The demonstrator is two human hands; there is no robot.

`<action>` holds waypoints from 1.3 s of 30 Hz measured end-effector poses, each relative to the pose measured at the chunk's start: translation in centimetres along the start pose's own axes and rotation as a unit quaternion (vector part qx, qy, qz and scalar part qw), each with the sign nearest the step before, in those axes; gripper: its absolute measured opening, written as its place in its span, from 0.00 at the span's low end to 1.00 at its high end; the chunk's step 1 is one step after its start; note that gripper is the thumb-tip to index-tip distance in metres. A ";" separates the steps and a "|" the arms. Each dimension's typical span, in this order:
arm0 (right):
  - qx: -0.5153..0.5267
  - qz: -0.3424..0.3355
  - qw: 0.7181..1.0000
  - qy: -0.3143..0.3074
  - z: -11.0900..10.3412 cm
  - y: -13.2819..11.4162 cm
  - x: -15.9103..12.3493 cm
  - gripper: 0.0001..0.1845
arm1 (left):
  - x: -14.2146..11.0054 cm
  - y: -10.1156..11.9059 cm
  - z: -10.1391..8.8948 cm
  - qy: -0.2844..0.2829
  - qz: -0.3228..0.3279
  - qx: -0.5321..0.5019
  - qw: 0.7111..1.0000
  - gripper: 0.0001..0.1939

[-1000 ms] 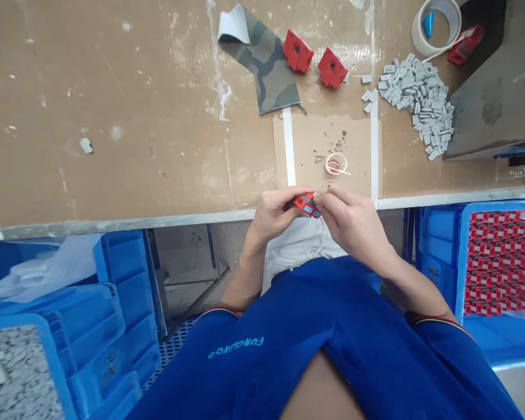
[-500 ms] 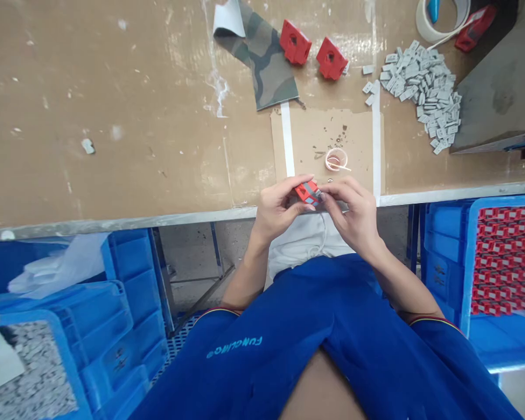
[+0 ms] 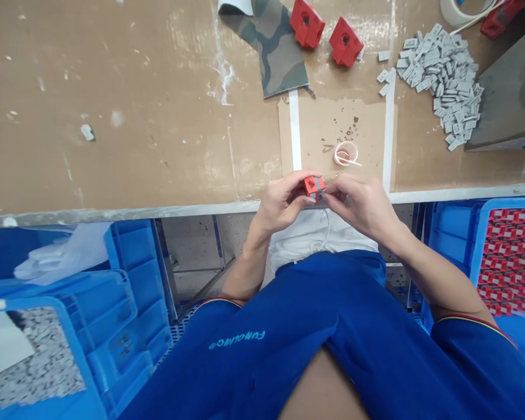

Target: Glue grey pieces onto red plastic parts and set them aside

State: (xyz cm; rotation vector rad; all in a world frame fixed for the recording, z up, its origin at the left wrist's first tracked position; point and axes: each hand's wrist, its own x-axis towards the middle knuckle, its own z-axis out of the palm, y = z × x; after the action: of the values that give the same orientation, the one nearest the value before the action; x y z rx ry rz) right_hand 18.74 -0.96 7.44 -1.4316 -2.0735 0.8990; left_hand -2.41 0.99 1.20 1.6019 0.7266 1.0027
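**One small red block (image 3: 314, 187) pinched between left hand (image 3: 282, 204) and right hand (image 3: 361, 210)**

Head view, looking down past a blue shirt (image 3: 315, 350): the block sits just over the metal edge (image 3: 157, 210) of a brown bench (image 3: 114, 116), with gray strips across its faces. It looks like light, stiff plastic, small and smooth enough to slip, so its side faces seem the best place to take hold. The left hand curls around one side, fingers closed and thumb on top. The right hand's fingertips (image 3: 328, 195) press together against the opposite side. Beyond them lie a cardboard sheet (image 3: 332, 125), a small clear ring (image 3: 345, 153), two more red blocks (image 3: 326, 32), a camouflage cloth (image 3: 277, 46) and a heap of gray tabs (image 3: 440, 84). Lower right, a blue crate (image 3: 476, 256) holds rows of red-and-white parts. Lower left, another blue crate (image 3: 70, 350) holds gray pieces.
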 end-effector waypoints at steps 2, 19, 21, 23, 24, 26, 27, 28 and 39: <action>0.000 0.005 1.000 0.012 0.5 0.1 0.0 0.08 | -0.1 0.0 0.0 0.004 -0.006 -0.007 1.000 0.21; 0.090 0.086 0.991 -0.056 -1.6 -2.2 1.1 0.08 | -0.1 -0.2 -0.2 -0.003 -0.044 -0.087 0.995 0.25; 0.077 0.071 0.992 -0.065 -1.8 -2.1 1.2 0.07 | 0.0 -0.1 -0.1 -0.005 -0.031 -0.092 0.995 0.24; 0.064 0.045 0.995 -0.067 -1.8 -1.9 1.0 0.07 | 0.1 0.1 -0.2 -0.004 -0.011 -0.087 0.996 0.23; 0.056 0.028 0.996 -0.060 -1.7 -1.7 0.8 0.07 | 0.3 0.1 -0.2 -0.001 0.000 -0.081 0.997 0.23; 0.028 -0.008 0.999 -0.018 -1.2 -1.4 0.3 0.07 | 0.5 0.2 -0.3 0.008 0.021 -0.065 0.998 0.22; 0.009 -0.025 1.000 0.011 -0.7 -1.3 0.1 0.07 | 0.6 0.1 -0.4 0.011 0.028 -0.059 0.998 0.22; -0.010 -0.037 0.998 0.042 -0.3 -1.3 -0.2 0.08 | 0.7 0.1 -0.4 0.011 0.034 -0.056 0.998 0.23; 0.008 -0.020 0.992 0.125 2.7 -0.9 -0.6 0.11 | 0.4 0.8 -0.3 0.016 -0.013 -0.002 1.000 0.20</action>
State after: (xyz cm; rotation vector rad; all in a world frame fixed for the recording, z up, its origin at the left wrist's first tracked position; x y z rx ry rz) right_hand 16.56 -2.38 6.25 -1.4113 -1.8971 0.6791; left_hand -2.56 1.23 2.13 1.5717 0.7643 1.0114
